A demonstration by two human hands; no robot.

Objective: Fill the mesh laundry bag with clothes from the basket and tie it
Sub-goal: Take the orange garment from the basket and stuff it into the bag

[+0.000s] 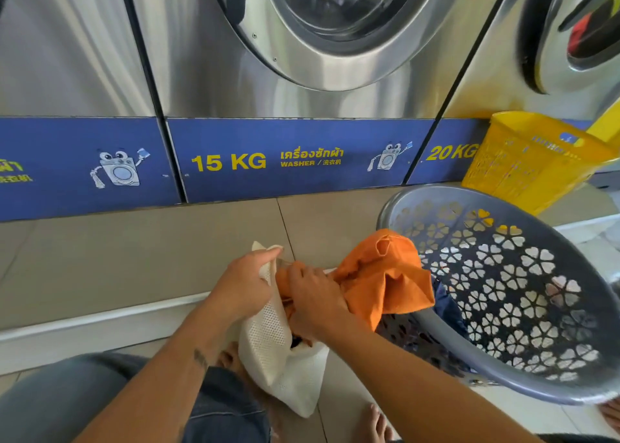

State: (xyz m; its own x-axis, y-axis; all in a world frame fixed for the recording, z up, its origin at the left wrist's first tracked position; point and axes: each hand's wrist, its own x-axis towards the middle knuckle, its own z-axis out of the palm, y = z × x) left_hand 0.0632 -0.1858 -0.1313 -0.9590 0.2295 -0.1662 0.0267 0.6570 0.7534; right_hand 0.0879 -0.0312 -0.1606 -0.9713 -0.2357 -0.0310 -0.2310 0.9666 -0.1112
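Note:
A white mesh laundry bag [275, 352] hangs between my knees, its mouth held up. My left hand [245, 285] grips the bag's top edge. My right hand [313, 301] is closed on an orange garment [385, 275] and pushes it down into the bag's mouth; most of the orange cloth still bulges out to the right. The grey basket [523, 372] with flower-shaped holes lies tilted at the right, touching the orange cloth. A dark blue garment [448, 308] shows inside the basket.
Steel washing machines [302, 73] with blue base panels stand right in front. A yellow plastic basket [523, 160] leans against them at the right. My jeans-clad knee [84, 402] and bare feet [379, 422] are below on the tiled floor.

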